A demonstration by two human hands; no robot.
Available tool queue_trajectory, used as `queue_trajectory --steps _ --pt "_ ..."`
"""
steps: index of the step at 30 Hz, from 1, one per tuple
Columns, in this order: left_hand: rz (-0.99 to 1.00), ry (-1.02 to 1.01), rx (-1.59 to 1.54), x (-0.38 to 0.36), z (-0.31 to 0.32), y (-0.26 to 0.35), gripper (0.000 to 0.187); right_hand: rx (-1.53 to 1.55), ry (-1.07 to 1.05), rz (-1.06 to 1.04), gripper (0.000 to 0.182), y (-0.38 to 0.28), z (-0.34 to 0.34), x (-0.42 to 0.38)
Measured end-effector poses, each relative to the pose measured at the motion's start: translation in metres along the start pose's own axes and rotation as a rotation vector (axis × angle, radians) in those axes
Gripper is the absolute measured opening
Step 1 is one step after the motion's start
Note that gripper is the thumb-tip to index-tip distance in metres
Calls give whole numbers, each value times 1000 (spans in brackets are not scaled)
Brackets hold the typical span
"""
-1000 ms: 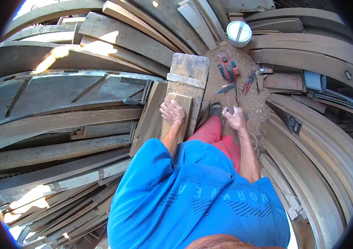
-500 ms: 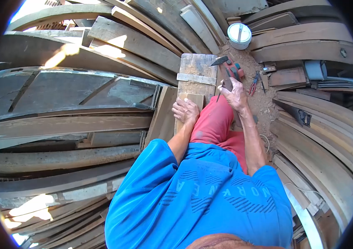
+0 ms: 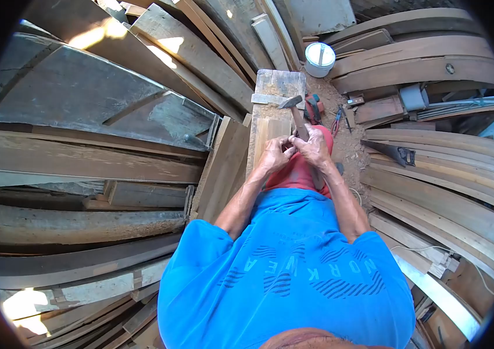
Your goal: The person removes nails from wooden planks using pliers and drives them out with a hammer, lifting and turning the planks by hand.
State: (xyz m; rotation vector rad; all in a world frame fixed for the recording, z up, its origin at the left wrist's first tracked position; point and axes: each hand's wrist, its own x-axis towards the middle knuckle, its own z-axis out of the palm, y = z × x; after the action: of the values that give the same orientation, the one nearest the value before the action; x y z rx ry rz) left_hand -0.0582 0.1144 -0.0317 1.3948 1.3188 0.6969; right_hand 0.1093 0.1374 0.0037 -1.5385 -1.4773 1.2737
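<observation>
My right hand (image 3: 315, 150) is closed around the wooden handle of a hammer (image 3: 299, 119), whose dark head points away from me over the bench. Close against it, my left hand (image 3: 276, 156) has its fingers drawn together in a pinch; whatever is between them is too small to make out. Under and beyond my left hand, a light wooden board (image 3: 274, 128) lies on the worn wooden bench (image 3: 279, 84). A short strip of wood (image 3: 269, 99) crosses the bench near its far end.
Right of the bench lie a red power tool (image 3: 313, 108), red-handled pliers (image 3: 336, 121) and a handsaw (image 3: 395, 152). A white bucket (image 3: 319, 60) stands at the far end. Stacked planks (image 3: 84, 163) line both sides, with sawdust on the ground.
My left hand has left the board's surface and come over to my right hand, fingers now pinched. The hammer has moved left, and my view has shifted slightly.
</observation>
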Motion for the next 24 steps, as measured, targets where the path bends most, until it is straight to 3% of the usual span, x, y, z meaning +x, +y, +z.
queue_trajectory --steps 2,5,7,10,13,16,22,24 --pt "38 39 6 -8 2 7 21 -62 -12 0 23 -1 4 -7" --pt "77 106 7 -6 -9 10 15 -168 46 -171 24 -8 1 -11" --pt "52 193 -23 10 -15 -27 8 -147 47 -44 24 -13 -4 -10" --pt "70 385 -71 37 -43 -44 2 15 -28 164 30 -74 -28 -14" --pt "48 412 -92 54 -51 -48 7 253 2 -131 46 -130 -35 -38" --pt "119 432 29 59 -45 -56 7 -28 -3 -195 58 -109 -39 -52" --pt "207 514 87 59 -38 -70 8 32 36 -78 56 -95 -28 -68" --pt "217 501 83 56 -38 -68 8 -8 45 -171 53 -102 -26 -64"
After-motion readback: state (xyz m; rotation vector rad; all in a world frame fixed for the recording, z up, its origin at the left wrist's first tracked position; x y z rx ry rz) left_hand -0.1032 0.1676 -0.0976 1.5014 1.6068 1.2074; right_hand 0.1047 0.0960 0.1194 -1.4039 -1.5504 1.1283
